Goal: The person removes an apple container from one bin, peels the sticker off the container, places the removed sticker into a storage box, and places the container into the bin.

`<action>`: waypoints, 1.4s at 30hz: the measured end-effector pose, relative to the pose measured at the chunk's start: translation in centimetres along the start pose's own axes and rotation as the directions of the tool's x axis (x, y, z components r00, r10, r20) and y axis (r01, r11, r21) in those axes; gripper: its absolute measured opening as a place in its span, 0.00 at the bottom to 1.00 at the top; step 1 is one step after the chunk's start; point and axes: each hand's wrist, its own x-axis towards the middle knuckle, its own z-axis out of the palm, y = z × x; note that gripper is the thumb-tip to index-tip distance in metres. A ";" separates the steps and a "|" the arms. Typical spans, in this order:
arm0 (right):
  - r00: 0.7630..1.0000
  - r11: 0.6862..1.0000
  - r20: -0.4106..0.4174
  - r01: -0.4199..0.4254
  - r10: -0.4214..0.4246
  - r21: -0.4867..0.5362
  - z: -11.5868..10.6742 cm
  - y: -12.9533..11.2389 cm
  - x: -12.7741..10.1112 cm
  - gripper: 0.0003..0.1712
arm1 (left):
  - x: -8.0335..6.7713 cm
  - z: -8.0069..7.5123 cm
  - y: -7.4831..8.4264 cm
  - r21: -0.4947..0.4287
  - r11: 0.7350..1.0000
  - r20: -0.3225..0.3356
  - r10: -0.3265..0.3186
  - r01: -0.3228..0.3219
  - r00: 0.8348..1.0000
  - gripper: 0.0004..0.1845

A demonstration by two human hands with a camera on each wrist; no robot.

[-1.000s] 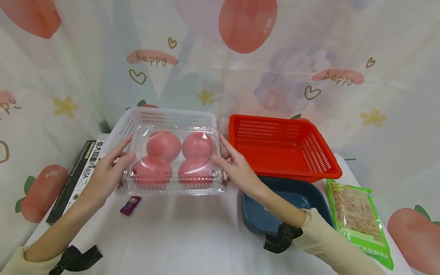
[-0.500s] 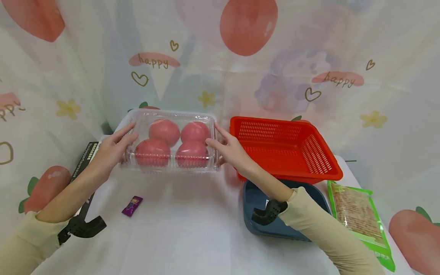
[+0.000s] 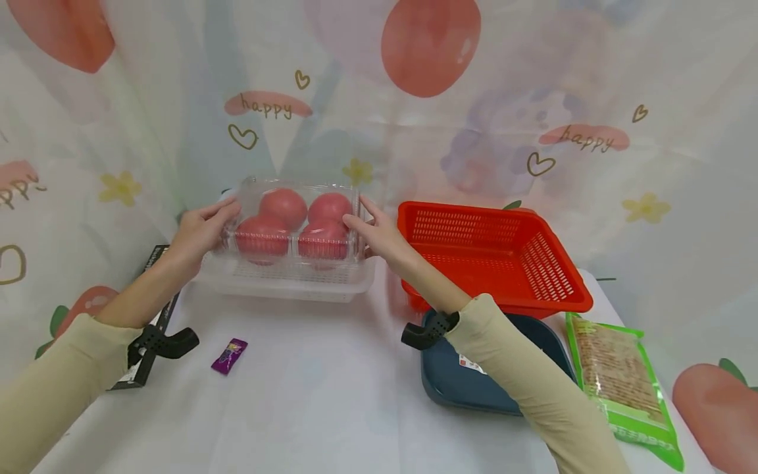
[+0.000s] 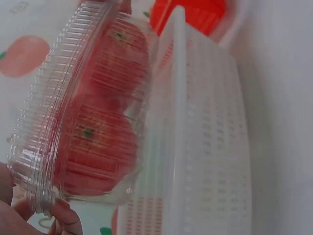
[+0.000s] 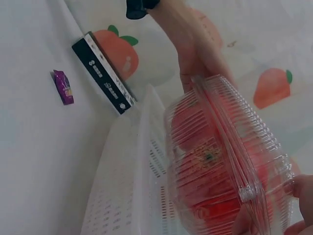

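A clear plastic clamshell box (image 3: pixel 293 224) with several red tomatoes inside hangs just above a white slotted basket (image 3: pixel 284 282). My left hand (image 3: pixel 206 227) grips its left end and my right hand (image 3: pixel 372 232) grips its right end, thumbs on top. In the left wrist view the box (image 4: pixel 93 122) stands beside the basket wall (image 4: pixel 205 147), with my fingertips (image 4: pixel 66 220) under its rim. In the right wrist view my fingers (image 5: pixel 299 196) pinch the box (image 5: pixel 220 161) at its ribbed rim, and the left hand (image 5: pixel 195 54) shows on the far end.
A red basket (image 3: pixel 491 253) stands right of the white one, with a dark blue tray (image 3: pixel 474 385) in front of it and a green packet (image 3: pixel 622 378) at the far right. A black pasta box (image 3: pixel 148 316) and a small purple wrapper (image 3: pixel 228 355) lie at left.
Both hands have lifted the tomato box off the table front and carried it away from me, to above the white basket. The arms stretched forward with it.
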 end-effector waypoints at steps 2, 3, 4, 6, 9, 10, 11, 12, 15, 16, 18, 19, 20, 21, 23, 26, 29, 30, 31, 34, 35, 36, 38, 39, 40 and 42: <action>1.000 1.000 -0.010 -0.016 0.016 0.006 0.2 0.2 1.0 0.42 | 1.0 0.1 -0.3 0.005 1.000 -0.014 -0.008 0.008 1.000 0.39; 1.000 1.000 -0.016 -0.023 0.023 0.005 0.3 0.3 1.5 0.41 | 1.4 0.2 -0.4 0.014 1.000 -0.022 -0.012 0.012 1.000 0.39; 0.999 1.000 -0.020 -0.029 0.029 0.003 0.3 0.5 1.9 0.41 | 1.8 0.2 -0.5 0.023 1.000 -0.028 -0.015 0.016 0.999 0.39; 0.999 0.999 -0.025 -0.039 0.039 0.003 0.5 0.8 2.7 0.41 | 2.5 0.2 -0.8 0.047 0.999 -0.040 -0.017 0.019 0.999 0.39; 0.998 0.998 -0.028 -0.055 0.055 0.025 1.0 1.3 3.8 0.39 | 3.4 0.2 -1.2 0.066 0.998 -0.047 -0.016 0.019 0.999 0.39; 0.998 0.998 -0.027 -0.058 0.059 0.036 1.2 1.4 4.0 0.38 | 3.7 0.2 -1.3 0.071 0.997 -0.048 -0.016 0.020 0.999 0.39; 0.998 0.997 -0.026 -0.064 0.066 0.050 1.5 1.6 4.3 0.37 | 3.9 0.2 -1.5 0.078 0.997 -0.048 -0.020 0.024 0.999 0.38; 0.997 0.996 -0.020 -0.068 0.070 0.064 1.8 1.7 4.6 0.36 | 4.2 0.2 -1.7 0.083 0.996 -0.048 -0.026 0.030 0.998 0.38; 0.996 0.993 -0.010 -0.085 0.087 0.083 2.6 2.1 5.1 0.34 | 4.9 0.2 -2.3 0.093 0.994 -0.048 -0.047 0.052 0.998 0.37; 0.995 0.992 -0.009 -0.093 0.094 0.091 2.8 2.2 5.3 0.34 | 5.0 0.3 -2.5 0.095 0.994 -0.047 -0.055 0.059 0.997 0.36; 0.994 0.989 -0.009 -0.107 0.108 0.099 3.2 2.5 5.6 0.34 | 5.3 0.4 -2.8 0.095 0.993 -0.044 -0.064 0.068 0.997 0.35; 0.993 0.989 -0.013 -0.113 0.115 0.100 3.3 2.6 5.6 0.35 | 5.3 0.5 -2.9 0.093 0.993 -0.043 -0.067 0.071 0.997 0.35; 0.993 0.988 -0.017 -0.118 0.121 0.103 3.4 2.7 5.7 0.35 | 5.4 0.5 -2.9 0.090 0.993 -0.044 -0.070 0.073 0.997 0.35; 0.992 0.987 -0.021 -0.120 0.123 0.103 3.4 2.7 5.8 0.35 | 5.5 0.6 -3.0 0.087 0.993 -0.044 -0.071 0.074 0.997 0.34; 0.992 0.988 -0.031 -0.115 0.119 0.100 3.6 2.7 6.0 0.35 | 5.6 0.6 -3.1 0.084 0.994 -0.051 -0.071 0.075 0.996 0.34; 0.992 0.989 -0.049 -0.109 0.114 0.099 3.8 2.6 6.2 0.34 | 5.8 0.5 -3.2 0.081 0.994 -0.052 -0.070 0.074 0.996 0.33; 0.991 0.988 -0.055 -0.115 0.121 0.106 4.0 2.6 6.4 0.35 | 6.0 0.4 -3.4 0.074 0.994 -0.054 -0.073 0.077 0.996 0.32; 0.991 0.988 -0.056 -0.118 0.124 0.104 4.0 2.6 6.4 0.35 | 6.1 0.4 -3.4 0.068 0.994 -0.055 -0.077 0.081 0.996 0.32; 0.990 0.987 -0.057 -0.122 0.128 0.103 4.1 2.6 6.5 0.35 | 6.1 0.5 -3.4 0.060 0.995 -0.055 -0.081 0.085 0.995 0.32; 0.989 0.987 -0.062 -0.131 0.137 0.093 4.3 2.7 6.5 0.36 | 6.2 0.6 -3.4 0.042 0.994 -0.050 -0.097 0.099 0.994 0.31; 0.989 0.987 -0.065 -0.129 0.135 0.092 4.3 2.8 6.5 0.36 | 6.2 0.6 -3.4 0.037 0.994 -0.047 -0.101 0.103 0.994 0.31; 0.989 0.988 -0.066 -0.127 0.133 0.092 4.4 2.8 6.6 0.36 | 6.2 0.7 -3.4 0.033 0.994 -0.046 -0.105 0.107 0.993 0.31; 0.990 0.988 -0.066 -0.122 0.129 0.091 4.5 2.9 6.6 0.36 | 6.2 0.7 -3.5 0.033 0.993 -0.043 -0.109 0.111 0.993 0.30; 0.990 0.989 -0.063 -0.119 0.125 0.092 4.5 3.0 6.6 0.36 | 6.2 0.7 -3.5 0.037 0.993 -0.042 -0.108 0.110 0.993 0.30; 0.991 0.989 -0.058 -0.118 0.124 0.093 4.5 3.0 6.7 0.37 | 6.2 0.7 -3.6 0.038 0.993 -0.043 -0.106 0.108 0.993 0.30; 0.991 0.989 -0.052 -0.118 0.123 0.088 4.6 3.1 6.8 0.37 | 6.2 0.7 -3.7 0.041 0.994 -0.038 -0.103 0.104 0.994 0.30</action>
